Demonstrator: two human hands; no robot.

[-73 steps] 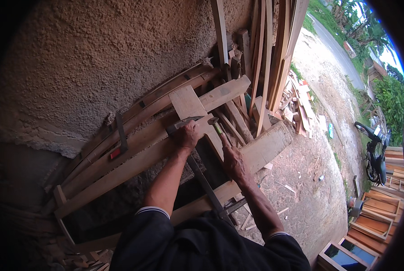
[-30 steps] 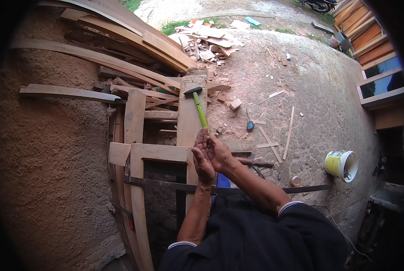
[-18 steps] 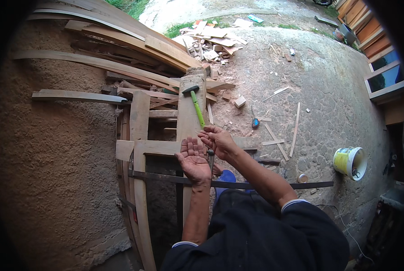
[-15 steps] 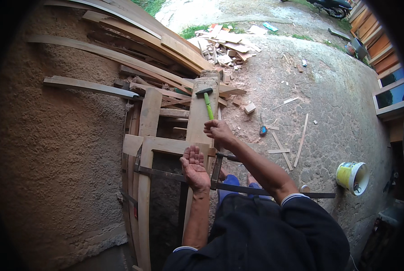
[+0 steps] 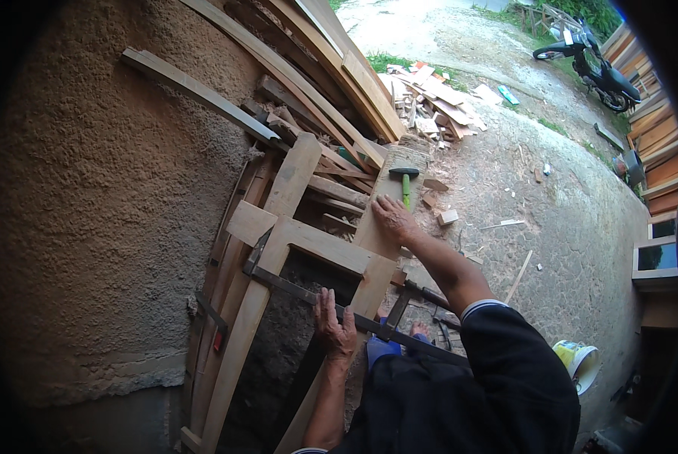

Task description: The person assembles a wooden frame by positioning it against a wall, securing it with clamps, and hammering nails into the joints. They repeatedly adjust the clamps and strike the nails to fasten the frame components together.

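Note:
My right hand (image 5: 394,219) lies with its fingers out on a thick wooden plank (image 5: 388,185), its palm facing down. Beside it rests a hammer (image 5: 405,175) with a dark head and green handle; the handle's lower end is hidden by the hand. My left hand (image 5: 336,331), its fingers stretched, hovers at the long metal bar clamp (image 5: 286,284); whether it touches the bar I cannot tell. The clamp spans a pale wooden frame (image 5: 327,248), whose crosspiece meets two long side pieces. Nothing shows in the left hand.
Long boards (image 5: 331,76) lean along the rough wall (image 5: 149,227) at left. A heap of wood offcuts (image 5: 441,102) lies ahead on the ground, with a small wood block (image 5: 448,217) nearer. To the right are a white-and-yellow bucket (image 5: 579,363) and, farther off, a motorbike (image 5: 592,68).
My right hand has let go of the hammer, which now lies on the plank. My left hand has turned from palm up and lowered toward the clamp bar. The whole view has swung.

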